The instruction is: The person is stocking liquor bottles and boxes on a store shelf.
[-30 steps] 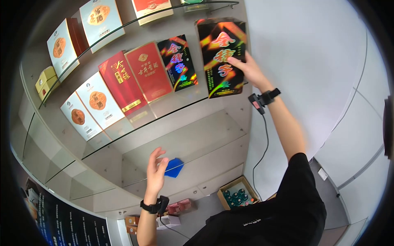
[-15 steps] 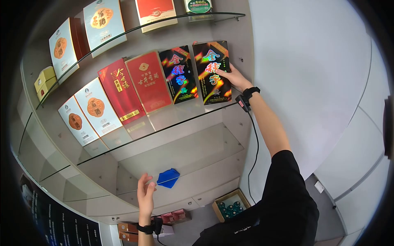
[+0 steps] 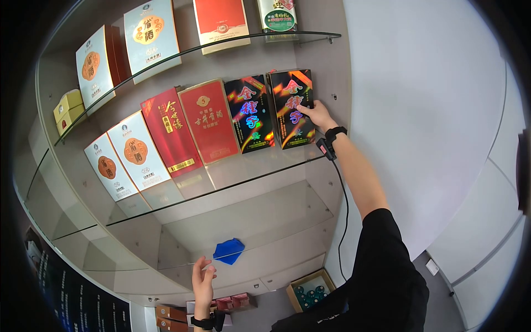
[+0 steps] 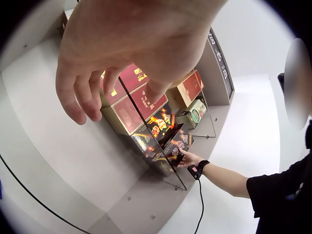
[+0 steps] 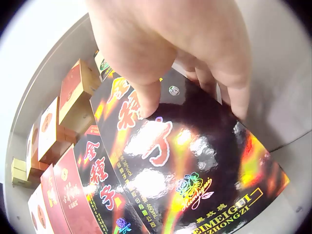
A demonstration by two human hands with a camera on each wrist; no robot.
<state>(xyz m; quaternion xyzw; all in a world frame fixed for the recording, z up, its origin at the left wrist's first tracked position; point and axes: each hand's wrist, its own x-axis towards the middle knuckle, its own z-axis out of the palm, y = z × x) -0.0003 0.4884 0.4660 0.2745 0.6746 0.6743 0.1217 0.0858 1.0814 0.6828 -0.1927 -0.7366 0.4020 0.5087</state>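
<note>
My right hand (image 3: 319,117) grips a black liquor box (image 3: 286,123) with bright Chinese lettering at the right end of the middle glass shelf. In the right wrist view, the thumb lies on the front of this box (image 5: 195,146) and the fingers reach round its side. Just left of it stands a matching black box (image 3: 251,124), upright on the shelf. My left hand (image 3: 203,283) hangs lower down with loosely bent fingers and nothing in it. It is close to a blue item (image 3: 229,250) seen by the lower shelf.
Red boxes (image 3: 209,124) and white boxes (image 3: 138,152) continue the row leftward. An upper glass shelf (image 3: 310,36) carries more boxes above. A side wall (image 3: 398,122) borders the right. On the floor sits a carton (image 3: 326,282) of green-topped items.
The black box in my right hand has moved back and down from in front of the shelf into the row beside its match. My left hand has sunk lower in the view.
</note>
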